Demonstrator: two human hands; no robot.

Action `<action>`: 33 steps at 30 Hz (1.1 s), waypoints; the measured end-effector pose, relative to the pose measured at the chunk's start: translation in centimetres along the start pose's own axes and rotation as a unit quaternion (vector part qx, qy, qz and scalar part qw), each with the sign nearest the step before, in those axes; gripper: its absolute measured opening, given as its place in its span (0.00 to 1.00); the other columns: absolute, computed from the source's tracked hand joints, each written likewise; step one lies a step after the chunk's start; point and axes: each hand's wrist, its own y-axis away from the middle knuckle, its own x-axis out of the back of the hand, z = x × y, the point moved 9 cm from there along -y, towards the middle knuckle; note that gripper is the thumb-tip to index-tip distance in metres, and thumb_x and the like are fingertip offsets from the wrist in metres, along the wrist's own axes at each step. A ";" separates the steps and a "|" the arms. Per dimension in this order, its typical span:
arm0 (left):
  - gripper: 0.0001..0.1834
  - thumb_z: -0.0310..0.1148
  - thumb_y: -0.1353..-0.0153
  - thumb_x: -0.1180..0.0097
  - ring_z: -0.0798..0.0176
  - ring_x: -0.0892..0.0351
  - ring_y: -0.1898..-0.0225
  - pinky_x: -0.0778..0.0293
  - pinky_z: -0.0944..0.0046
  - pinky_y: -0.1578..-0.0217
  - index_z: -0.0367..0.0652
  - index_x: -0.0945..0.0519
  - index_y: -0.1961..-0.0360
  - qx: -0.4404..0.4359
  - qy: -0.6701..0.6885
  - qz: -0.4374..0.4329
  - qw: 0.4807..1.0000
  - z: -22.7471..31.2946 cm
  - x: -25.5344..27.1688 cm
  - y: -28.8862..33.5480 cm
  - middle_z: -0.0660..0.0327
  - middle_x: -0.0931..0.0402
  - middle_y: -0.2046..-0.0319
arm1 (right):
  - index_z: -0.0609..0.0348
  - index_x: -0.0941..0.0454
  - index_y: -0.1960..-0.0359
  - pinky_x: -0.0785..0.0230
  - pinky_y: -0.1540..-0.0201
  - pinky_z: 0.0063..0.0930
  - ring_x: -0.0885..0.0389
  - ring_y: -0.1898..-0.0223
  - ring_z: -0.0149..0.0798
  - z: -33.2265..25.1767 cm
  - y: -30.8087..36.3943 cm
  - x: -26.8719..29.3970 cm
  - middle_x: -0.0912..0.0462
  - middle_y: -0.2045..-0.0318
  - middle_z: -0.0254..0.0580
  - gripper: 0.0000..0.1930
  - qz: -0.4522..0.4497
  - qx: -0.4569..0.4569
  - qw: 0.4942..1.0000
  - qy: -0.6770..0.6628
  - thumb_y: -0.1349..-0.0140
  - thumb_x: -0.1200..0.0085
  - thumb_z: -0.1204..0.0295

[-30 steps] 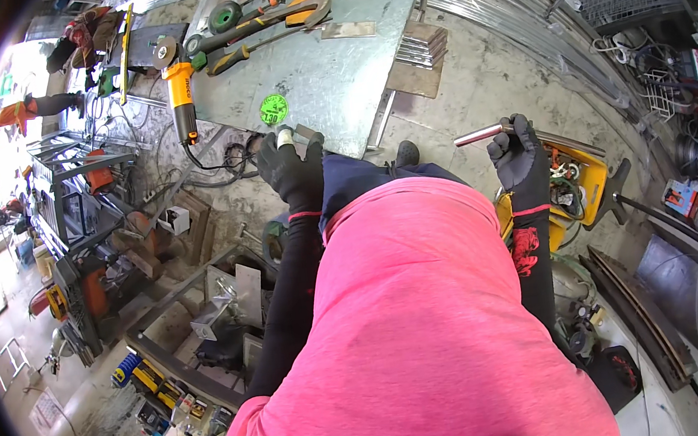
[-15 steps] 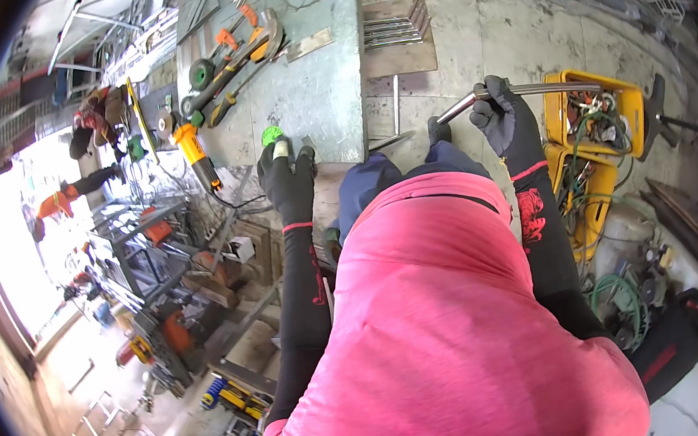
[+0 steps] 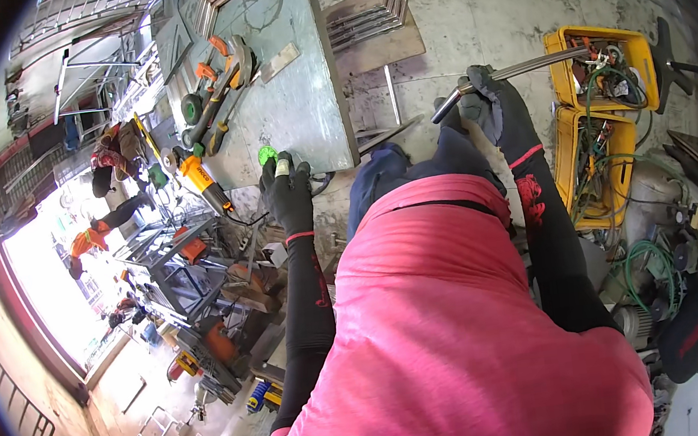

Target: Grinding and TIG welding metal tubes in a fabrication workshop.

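Since half a second ago both my gloved hands have stayed high, and the view has swung so the grey metal sheet [image 3: 294, 112] lies ahead of my left side. My left hand [image 3: 288, 192] has its fingers curled around a small pale piece at the sheet's near edge, just beside a green disc [image 3: 267, 155]. My right hand [image 3: 498, 108] is clenched around a bent metal rod [image 3: 513, 72] that reaches toward the yellow crates [image 3: 602, 94] of cables. Angle grinders [image 3: 219, 95] lie farther up the sheet, above the disc.
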 end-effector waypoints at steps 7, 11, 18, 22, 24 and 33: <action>0.25 0.43 0.37 0.28 0.38 0.25 0.34 0.30 0.43 0.32 0.43 0.11 0.41 -0.033 -0.002 0.004 0.999 -0.2 0.0 0.0 0.44 0.20 0.35 | 0.62 0.22 0.41 0.17 0.63 0.31 0.16 0.67 0.35 -0.7 -0.9 -1.2 0.15 0.55 0.44 0.15 0.008 0.000 0.997 0.077 0.21 0.43 0.66; 0.23 0.43 0.35 0.30 0.41 0.26 0.32 0.31 0.45 0.32 0.49 0.11 0.40 -0.037 0.000 -0.002 0.999 -0.5 0.2 -0.4 0.47 0.21 0.35 | 0.64 0.22 0.40 0.18 0.61 0.32 0.17 0.68 0.32 -0.9 -2.0 -3.9 0.15 0.56 0.42 0.19 -0.004 -0.036 0.986 0.162 0.23 0.39 0.63; 0.18 0.38 0.31 0.37 0.44 0.20 0.40 0.26 0.47 0.39 0.48 0.11 0.42 -0.018 0.016 0.014 1.000 -2.0 1.3 -0.4 0.51 0.15 0.43 | 0.60 0.21 0.45 0.20 0.59 0.35 0.18 0.66 0.32 4.1 -5.4 -13.2 0.16 0.58 0.39 0.18 -0.027 -0.076 0.947 0.310 0.23 0.37 0.59; 0.16 0.35 0.29 0.39 0.47 0.13 0.58 0.20 0.52 0.53 0.37 0.11 0.47 0.105 0.208 0.155 0.960 -6.1 3.2 0.9 0.51 0.10 0.60 | 0.61 0.21 0.42 0.16 0.59 0.34 0.14 0.63 0.35 9.5 -7.4 -17.5 0.14 0.56 0.39 0.22 -0.050 -0.137 0.922 0.358 0.26 0.34 0.57; 0.16 0.36 0.27 0.39 0.56 0.14 0.62 0.21 0.56 0.57 0.35 0.12 0.48 0.256 0.336 0.243 0.873 -8.1 2.3 3.7 0.54 0.11 0.63 | 0.56 0.21 0.45 0.19 0.57 0.36 0.16 0.63 0.36 12.5 -8.4 -18.8 0.17 0.58 0.36 0.19 -0.107 -0.177 0.921 0.331 0.25 0.36 0.56; 0.22 0.46 0.18 0.49 0.63 0.13 0.53 0.20 0.59 0.52 0.41 0.13 0.42 0.406 0.706 0.002 0.580 -5.7 -10.0 12.4 0.61 0.11 0.52 | 0.58 0.20 0.49 0.16 0.56 0.37 0.12 0.62 0.40 22.5 -9.9 -23.3 0.14 0.60 0.43 0.14 -0.078 -0.257 0.838 0.475 0.22 0.39 0.60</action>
